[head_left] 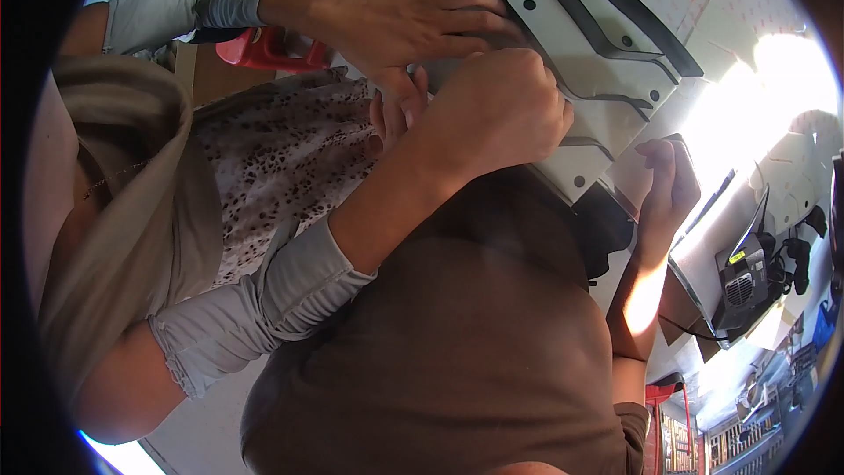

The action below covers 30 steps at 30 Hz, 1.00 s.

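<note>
My right hand (668, 180) is raised at the right of the head view, with its fingers curled. A thin flat piece with a rounded edge shows behind the fingers, but I cannot make out its kind. Left of it lies a large pale panel (576, 62) with black strips (585, 13) and black round spots. I cannot see my left hand or arm. A co-worker's grey-sleeved arms reach in from the left. One co-worker's hand (413, 26) lies spread on the panel's dark edge, and the other hand (510, 110) is closed beside it. Some fingers below the first wrist are partly hidden.
The co-worker's body, with a spotted garment (281, 158), stands close on my left. Behind it is a red plastic thing (272, 50). A dark boxy device (745, 277) with cables sits on the right. Racks (738, 435) stand at the far lower right.
</note>
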{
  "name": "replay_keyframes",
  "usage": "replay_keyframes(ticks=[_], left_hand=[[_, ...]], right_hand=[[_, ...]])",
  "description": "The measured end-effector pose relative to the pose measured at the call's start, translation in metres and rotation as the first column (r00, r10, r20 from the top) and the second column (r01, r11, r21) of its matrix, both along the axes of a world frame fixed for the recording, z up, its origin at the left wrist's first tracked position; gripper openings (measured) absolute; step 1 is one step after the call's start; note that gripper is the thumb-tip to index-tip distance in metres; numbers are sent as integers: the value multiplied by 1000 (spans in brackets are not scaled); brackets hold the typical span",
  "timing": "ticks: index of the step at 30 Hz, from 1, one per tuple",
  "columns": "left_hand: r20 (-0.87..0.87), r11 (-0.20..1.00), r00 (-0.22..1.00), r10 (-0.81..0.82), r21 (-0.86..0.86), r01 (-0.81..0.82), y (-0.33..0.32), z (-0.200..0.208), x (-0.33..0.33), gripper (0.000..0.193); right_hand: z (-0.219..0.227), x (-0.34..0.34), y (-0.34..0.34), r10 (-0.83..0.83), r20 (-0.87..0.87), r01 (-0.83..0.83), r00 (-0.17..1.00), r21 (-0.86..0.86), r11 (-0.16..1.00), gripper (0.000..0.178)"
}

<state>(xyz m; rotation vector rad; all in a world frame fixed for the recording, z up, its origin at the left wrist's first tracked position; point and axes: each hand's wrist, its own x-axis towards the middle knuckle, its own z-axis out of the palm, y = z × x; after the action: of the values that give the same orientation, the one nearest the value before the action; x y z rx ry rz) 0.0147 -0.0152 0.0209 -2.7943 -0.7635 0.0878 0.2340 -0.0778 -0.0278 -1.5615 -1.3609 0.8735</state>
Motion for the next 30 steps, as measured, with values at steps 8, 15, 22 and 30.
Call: replay_keyframes(ticks=[8, 15, 22, 30], left_hand=[[-63, 976, 998, 0, -220, -13, 4, -8, 13, 6], [144, 995, 989, 25, -96, -11, -3, -25, -11, 8], [20, 967, 985, -169, 197, 162, 6, -24, -20, 10], [80, 958, 990, 120, -272, -94, -16, -4, 5, 20]], right_hand=[[1, 3, -4, -26, 24, 26, 999, 3, 1000, 31], [0, 3, -3, -26, 26, 25, 999, 20, 999, 31], [2, 2, -1, -28, 31, 28, 999, 15, 999, 31], [0, 3, -2, -35, 44, 34, 998, 27, 999, 32]])
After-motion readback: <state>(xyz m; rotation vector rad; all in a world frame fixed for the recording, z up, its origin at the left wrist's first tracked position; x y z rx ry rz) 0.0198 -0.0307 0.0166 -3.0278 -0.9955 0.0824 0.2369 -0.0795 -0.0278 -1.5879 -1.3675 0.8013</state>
